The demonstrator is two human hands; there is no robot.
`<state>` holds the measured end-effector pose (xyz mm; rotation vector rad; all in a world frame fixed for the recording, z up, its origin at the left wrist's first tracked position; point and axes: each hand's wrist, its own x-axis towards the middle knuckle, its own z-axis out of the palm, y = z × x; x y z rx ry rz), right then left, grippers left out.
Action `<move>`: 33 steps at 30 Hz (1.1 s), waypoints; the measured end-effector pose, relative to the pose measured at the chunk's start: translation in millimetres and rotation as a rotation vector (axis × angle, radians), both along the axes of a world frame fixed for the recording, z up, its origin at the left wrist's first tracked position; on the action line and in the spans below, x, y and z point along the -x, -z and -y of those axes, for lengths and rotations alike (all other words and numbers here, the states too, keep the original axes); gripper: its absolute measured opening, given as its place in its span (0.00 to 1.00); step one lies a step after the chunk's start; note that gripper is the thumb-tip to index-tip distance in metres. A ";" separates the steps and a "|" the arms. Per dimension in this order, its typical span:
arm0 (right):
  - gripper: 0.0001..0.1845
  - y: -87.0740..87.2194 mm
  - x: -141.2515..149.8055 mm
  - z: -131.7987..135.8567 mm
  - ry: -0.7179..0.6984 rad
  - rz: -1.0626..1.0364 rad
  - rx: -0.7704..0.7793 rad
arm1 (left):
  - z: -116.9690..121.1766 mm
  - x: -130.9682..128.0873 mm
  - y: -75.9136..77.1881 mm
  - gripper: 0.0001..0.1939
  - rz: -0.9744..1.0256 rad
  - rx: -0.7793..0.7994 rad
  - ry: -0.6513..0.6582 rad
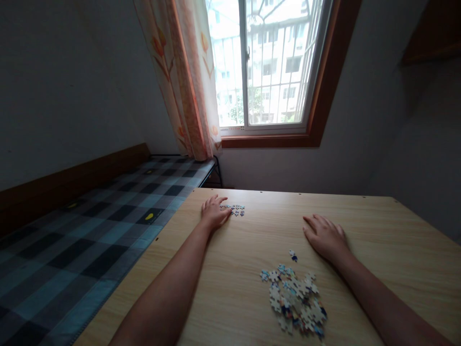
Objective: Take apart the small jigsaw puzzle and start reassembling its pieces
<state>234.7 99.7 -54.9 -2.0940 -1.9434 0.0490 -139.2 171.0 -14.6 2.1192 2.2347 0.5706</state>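
Surface: A pale wood-grain surface (237, 274) is seen from its near side, with twelve o'clock at the far edge.
Loose pieces: A heap of jigsaw pieces (298, 290) is spread at five o'clock, with pale backs and some blue showing.
Stray pieces: What look like two pieces (292, 253) are left just beyond the heap, at its twelve o'clock.
Laid-out pieces: A small group (238, 210) is arranged at eleven o'clock, apparently in short rows.
Left hand: The left hand (215, 212) is held beside that group, fingers spread and unclenched; whether a piece is touched by the thumb cannot be told.
Right hand: The right hand (326, 235) is rested at two o'clock, loosely spread, with nothing seen grasped.
Step in hand: Pieces seem to be being set out in the far group.
Next move: A light fingertip pinch on one loose piece is probably called for.
Bed: A checked bed (108, 230) is placed at nine o'clock.
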 end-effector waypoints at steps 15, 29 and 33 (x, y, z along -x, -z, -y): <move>0.25 -0.7 1.1 0.2 0.008 -0.003 0.008 | 11.6 -30.8 -0.3 0.33 -0.111 -0.022 0.010; 0.25 -2.5 0.4 0.4 -0.002 -0.004 0.023 | 6.1 -18.3 -3.0 0.27 0.000 -0.039 -0.067; 0.25 -2.9 0.9 0.9 -0.001 0.000 0.016 | 6.2 -16.3 -3.5 0.28 0.023 -0.032 -0.080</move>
